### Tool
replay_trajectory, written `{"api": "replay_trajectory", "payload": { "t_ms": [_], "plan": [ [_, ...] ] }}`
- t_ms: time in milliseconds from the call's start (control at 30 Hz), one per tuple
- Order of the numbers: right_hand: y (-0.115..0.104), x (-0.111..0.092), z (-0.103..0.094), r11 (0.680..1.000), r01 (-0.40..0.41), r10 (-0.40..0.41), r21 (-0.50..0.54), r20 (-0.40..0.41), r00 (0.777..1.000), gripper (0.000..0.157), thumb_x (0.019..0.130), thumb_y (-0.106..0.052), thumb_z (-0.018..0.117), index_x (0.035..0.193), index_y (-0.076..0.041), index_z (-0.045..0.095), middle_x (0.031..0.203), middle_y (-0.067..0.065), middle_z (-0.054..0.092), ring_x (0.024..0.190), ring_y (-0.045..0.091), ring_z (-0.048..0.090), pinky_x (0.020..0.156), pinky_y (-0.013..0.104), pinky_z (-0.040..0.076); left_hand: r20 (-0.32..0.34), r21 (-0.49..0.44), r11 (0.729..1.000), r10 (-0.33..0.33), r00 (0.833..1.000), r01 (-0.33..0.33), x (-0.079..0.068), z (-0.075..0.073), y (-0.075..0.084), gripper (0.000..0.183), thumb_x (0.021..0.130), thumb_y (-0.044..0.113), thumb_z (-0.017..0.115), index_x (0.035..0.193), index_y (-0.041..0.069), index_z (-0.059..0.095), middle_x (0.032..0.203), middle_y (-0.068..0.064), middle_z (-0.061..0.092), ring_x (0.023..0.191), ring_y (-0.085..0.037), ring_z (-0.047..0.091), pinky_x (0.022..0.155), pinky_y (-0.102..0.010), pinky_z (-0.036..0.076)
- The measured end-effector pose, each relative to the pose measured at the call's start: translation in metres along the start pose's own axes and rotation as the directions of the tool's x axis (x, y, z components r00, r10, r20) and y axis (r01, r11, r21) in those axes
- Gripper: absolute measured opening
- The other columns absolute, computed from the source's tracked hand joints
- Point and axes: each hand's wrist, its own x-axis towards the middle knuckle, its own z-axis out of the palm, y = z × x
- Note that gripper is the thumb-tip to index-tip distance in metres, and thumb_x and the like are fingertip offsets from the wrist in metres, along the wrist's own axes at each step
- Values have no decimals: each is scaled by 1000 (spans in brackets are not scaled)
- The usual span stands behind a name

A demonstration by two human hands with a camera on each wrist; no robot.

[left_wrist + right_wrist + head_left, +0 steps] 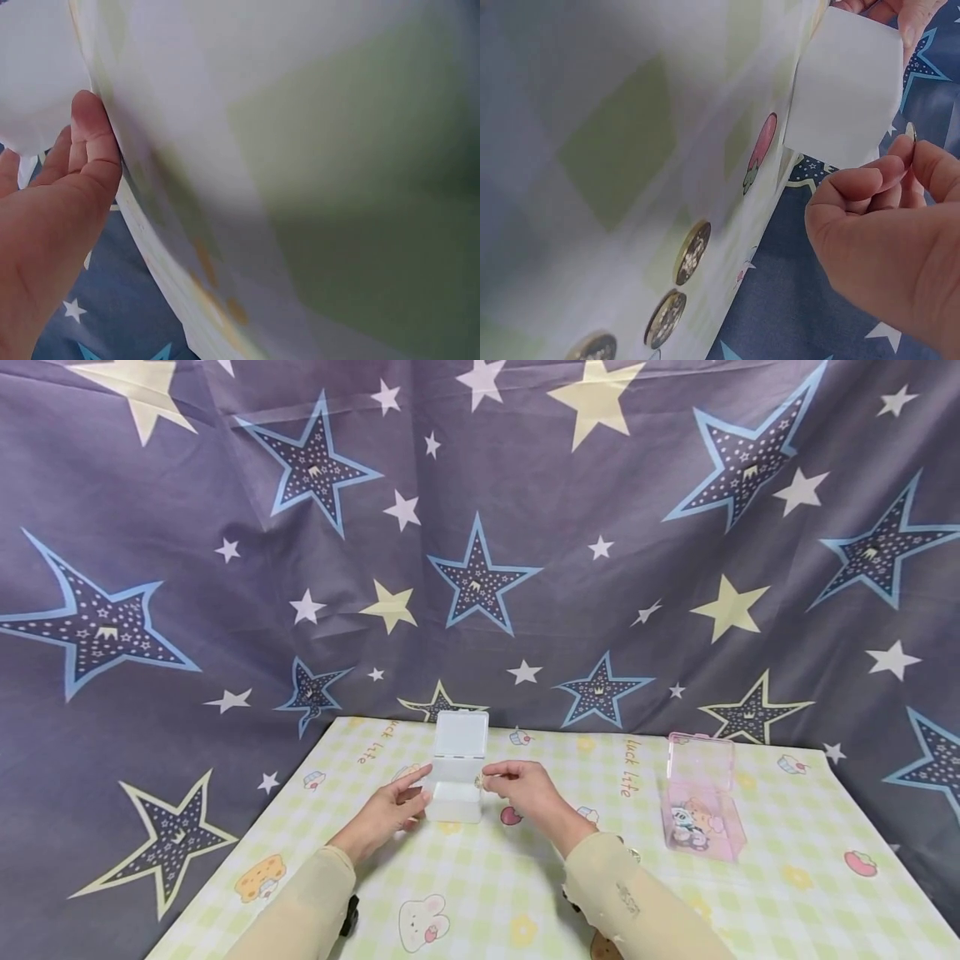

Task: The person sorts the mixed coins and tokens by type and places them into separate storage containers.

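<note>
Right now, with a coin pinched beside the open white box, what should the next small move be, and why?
Probably carry the coin over the white box and let it drop in. The right hand pinches the coin at its fingertips right beside the box, the lid stands open, and the left hand touches the box's other side, seemingly steadying it. More coins lie on the table.

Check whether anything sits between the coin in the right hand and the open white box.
Nothing visible does. The right hand pinches a coin right beside the white box, whose lid stands open. The left hand touches the box's far side, away from the coin. The pink box stands well apart.
</note>
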Motion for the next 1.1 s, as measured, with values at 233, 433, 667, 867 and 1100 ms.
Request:
{"api": "replay_trajectory", "payload": {
  "t_ms": [233,433,667,867,1100],
  "plan": [
    [2,2,4,1000,-12,13,12,-10,1000,25,99,-21,76,121,-11,80,100,0,74,88,16,57,58,33,57,-4,4,1000,-10,1000,10,-1,0,-1,61,108,28,67,165,27,44,145,-18,67,101,-21,68,89,-37,60],
    [4,3,6,1000,-27,27,-1,-13,1000,27,100,-22,75,124,-11,79,102,-1,76,89,17,57,56,30,54,-15,17,1000,-20,1000,21,-1,1,2,61,108,27,67,165,28,45,144,-19,68,101,-21,70,90,-39,61],
    [4,4,7,1000,-28,28,-14,-21,999,25,101,-23,74,122,-11,80,100,-1,76,84,19,59,54,28,52,-23,14,999,-36,999,36,0,2,5,60,108,26,66,164,28,45,141,-17,69,102,-21,70,88,-38,61],
    [5,4,6,1000,-26,26,-2,-12,1000,27,101,-23,73,124,-10,79,100,0,76,72,14,55,55,27,50,-24,8,999,-46,999,46,0,0,6,60,108,26,66,164,30,45,140,-15,70,102,-21,70,87,-37,61],
    [5,3,3,1000,-31,31,0,-19,999,23,100,-20,73,120,-12,80,98,1,71,66,16,58,61,32,57,-22,7,999,-43,999,43,1,1,4,60,108,26,66,164,30,46,140,-15,70,101,-19,69,89,-37,61]
  ]
}}
